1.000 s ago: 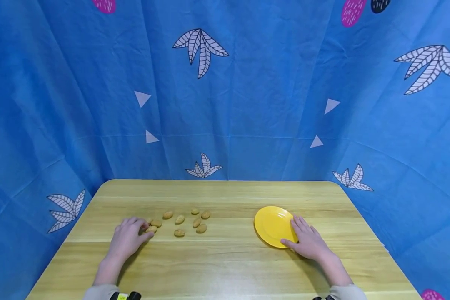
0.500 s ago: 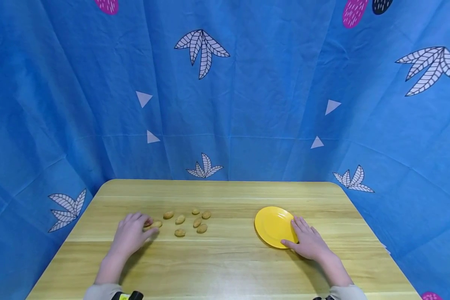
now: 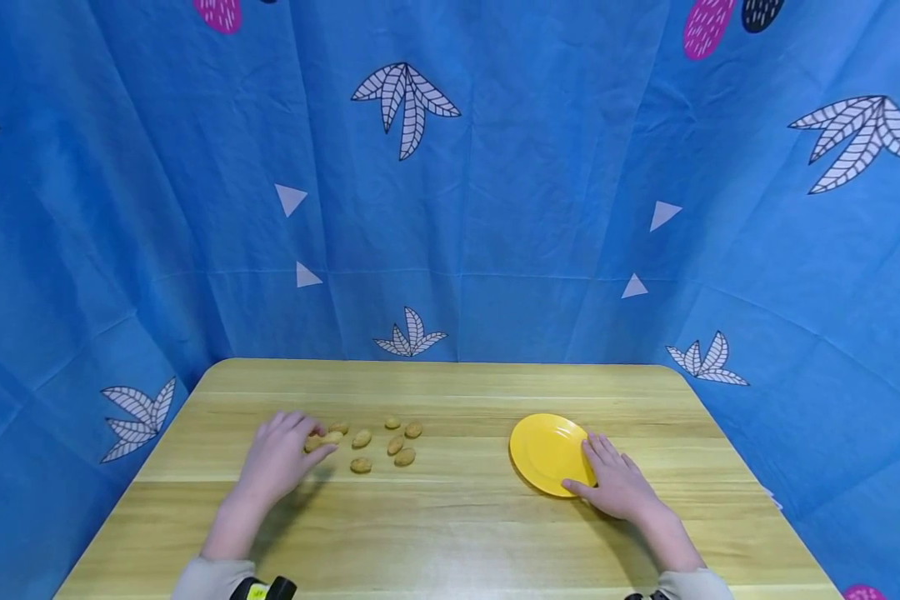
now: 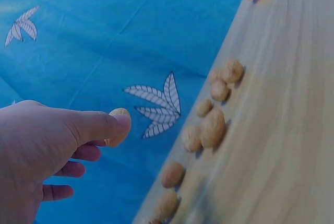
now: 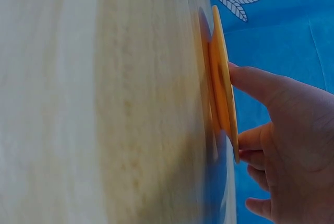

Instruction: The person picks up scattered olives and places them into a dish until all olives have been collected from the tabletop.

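In the left wrist view, a tan, grooved oval that looks like a walnut [image 4: 118,127] is pinched between the thumb and index finger of my left hand [image 4: 47,140]. The head view has that left hand [image 3: 276,461] over the left end of a group of loose walnuts [image 3: 362,438], partly covering those nearest it. My right hand [image 3: 618,482] rests at the right rim of a yellow plate [image 3: 543,450], fingers straight over the edge and thumb along the near side. From the right wrist, the plate [image 5: 223,88] shows edge-on, lying flat, with the thumb and fingers touching its top.
Both lie on a light wooden table [image 3: 450,525]. A blue curtain [image 3: 532,167] printed with leaves hangs behind the table and along both sides. The wood lies bare between the walnuts and the plate.
My left hand has pinched a walnut at the group's left end, lifted it and carried it a little rightward and away from me. The right hand and the plate have stayed put.
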### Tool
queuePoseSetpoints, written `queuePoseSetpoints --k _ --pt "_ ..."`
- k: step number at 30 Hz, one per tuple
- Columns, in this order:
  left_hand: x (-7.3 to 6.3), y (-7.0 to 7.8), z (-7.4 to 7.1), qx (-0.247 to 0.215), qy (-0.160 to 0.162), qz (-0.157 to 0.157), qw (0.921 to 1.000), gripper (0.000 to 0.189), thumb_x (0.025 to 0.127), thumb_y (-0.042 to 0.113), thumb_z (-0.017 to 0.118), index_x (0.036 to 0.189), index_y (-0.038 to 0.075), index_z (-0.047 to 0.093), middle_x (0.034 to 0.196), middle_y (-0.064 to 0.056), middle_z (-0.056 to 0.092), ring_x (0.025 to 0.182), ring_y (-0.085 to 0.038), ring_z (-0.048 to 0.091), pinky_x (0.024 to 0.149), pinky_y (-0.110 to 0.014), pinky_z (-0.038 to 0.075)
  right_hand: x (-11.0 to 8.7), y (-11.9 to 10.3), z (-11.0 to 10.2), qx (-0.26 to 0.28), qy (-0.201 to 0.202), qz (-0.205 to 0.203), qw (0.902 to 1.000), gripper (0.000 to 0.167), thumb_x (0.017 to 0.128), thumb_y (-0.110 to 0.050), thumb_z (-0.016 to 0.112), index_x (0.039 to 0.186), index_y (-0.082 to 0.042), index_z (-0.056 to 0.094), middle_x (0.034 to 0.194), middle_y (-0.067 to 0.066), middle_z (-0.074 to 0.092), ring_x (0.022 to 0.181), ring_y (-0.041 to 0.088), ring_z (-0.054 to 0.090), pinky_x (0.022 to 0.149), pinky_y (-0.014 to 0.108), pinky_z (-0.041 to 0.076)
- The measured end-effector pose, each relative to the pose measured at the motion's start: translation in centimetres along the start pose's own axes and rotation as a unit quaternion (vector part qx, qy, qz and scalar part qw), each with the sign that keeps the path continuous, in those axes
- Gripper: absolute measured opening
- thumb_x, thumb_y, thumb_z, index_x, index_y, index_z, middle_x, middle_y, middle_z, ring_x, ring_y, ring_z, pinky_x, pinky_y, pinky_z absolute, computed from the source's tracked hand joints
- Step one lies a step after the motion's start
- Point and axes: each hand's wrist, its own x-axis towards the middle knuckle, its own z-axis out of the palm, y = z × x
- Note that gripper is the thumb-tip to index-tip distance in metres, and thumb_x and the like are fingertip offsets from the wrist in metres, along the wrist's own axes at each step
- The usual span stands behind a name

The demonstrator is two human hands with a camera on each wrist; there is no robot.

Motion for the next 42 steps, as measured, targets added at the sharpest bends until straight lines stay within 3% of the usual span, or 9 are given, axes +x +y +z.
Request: queuePoseSetpoints --k 8,15,24,32,42 --pt "1.5 1.8 -0.5 0.003 0.015 0.048 0.9987 0.025 0.08 0.034 0.079 0.089 0.015 0.067 0.092 -0.001 0.066 0.091 -0.023 0.057 0.079 -0.044 0.045 0.0 0.2 0.0 0.001 0.0 0.001 1.0 0.091 0.089 -0.059 0.057 0.144 0.01 0.035 0.156 0.029 0.026 0.143 0.048 0.025 0.112 0.065 0.024" --pt "2.9 3.6 -0.2 -0.012 -0.011 0.054 0.9984 0.025 0.082 0.036 0.077 0.091 0.015 0.067 0.095 0.0 0.065 0.095 -0.022 0.056 0.084 -0.044 0.045 0.1 0.5 0.2 0.0 -0.009 0.003 1.0 0.092 0.089 -0.059 0.056 0.145 0.01 0.034 0.156 0.029 0.025 0.144 0.048 0.023 0.112 0.065 0.023" --pt "4.3 6.7 1.4 -0.025 -0.032 0.072 0.9966 0.026 0.083 0.04 0.075 0.094 0.017 0.066 0.099 0.002 0.065 0.097 -0.02 0.055 0.087 -0.041 0.045 0.0 0.5 0.1 0.004 -0.011 0.004 0.9999 0.092 0.089 -0.06 0.056 0.146 0.009 0.033 0.156 0.029 0.025 0.144 0.048 0.023 0.111 0.065 0.023" --pt "4.9 9.6 3.2 -0.057 -0.036 0.1 0.9927 0.025 0.082 0.038 0.076 0.093 0.018 0.066 0.097 0.004 0.064 0.095 -0.018 0.054 0.085 -0.041 0.044 0.2 0.5 0.3 0.005 -0.009 0.004 0.9999 0.092 0.09 -0.06 0.055 0.146 0.009 0.032 0.157 0.028 0.023 0.145 0.047 0.022 0.113 0.065 0.021" --pt "5.6 12.3 4.9 -0.065 -0.028 0.13 0.989 0.026 0.081 0.04 0.077 0.091 0.019 0.066 0.094 0.006 0.063 0.093 -0.016 0.054 0.084 -0.039 0.045 0.0 0.1 0.1 -0.001 -0.01 0.002 0.9999 0.091 0.09 -0.06 0.054 0.146 0.009 0.033 0.156 0.028 0.024 0.144 0.047 0.024 0.113 0.065 0.022"
